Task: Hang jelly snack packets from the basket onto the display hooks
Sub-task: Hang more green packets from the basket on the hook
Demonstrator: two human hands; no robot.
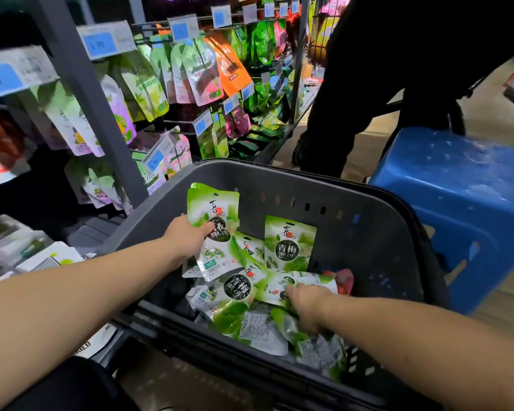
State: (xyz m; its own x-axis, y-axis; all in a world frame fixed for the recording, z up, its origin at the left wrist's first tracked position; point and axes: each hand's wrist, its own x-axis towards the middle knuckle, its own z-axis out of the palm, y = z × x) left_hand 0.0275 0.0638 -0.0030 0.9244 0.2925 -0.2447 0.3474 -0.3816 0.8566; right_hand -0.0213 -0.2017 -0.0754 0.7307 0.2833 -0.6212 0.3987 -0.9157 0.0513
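At ten o'clock, the display hooks [158, 25] are carrying rows of green, purple and orange pouches behind blue price tags. Lower and toward the centre, the person's left hand [187, 238] is gripping a green jelly snack packet [212, 212] round its middle. It is holding the packet upright over the eleven o'clock corner of the grey basket [368, 203].

More green packets [290, 244] are lying and leaning in a loose pile inside. At the basket's five o'clock, the right hand [306, 304] is reaching into that pile, its fingers curling onto a flat-lying packet [309, 281]. At three o'clock a blue stool [457, 203] is standing just beside the basket. At one o'clock another person [383, 69] in dark clothes is standing in the aisle.

This looks like gathering packets before hanging them. It would help to stack each one in the left hand with its face forward and top edge up, pinching near the top seam because the foil looks slippery. Each hang hole could then be threaded squarely onto a hook carrying matching green pouches.
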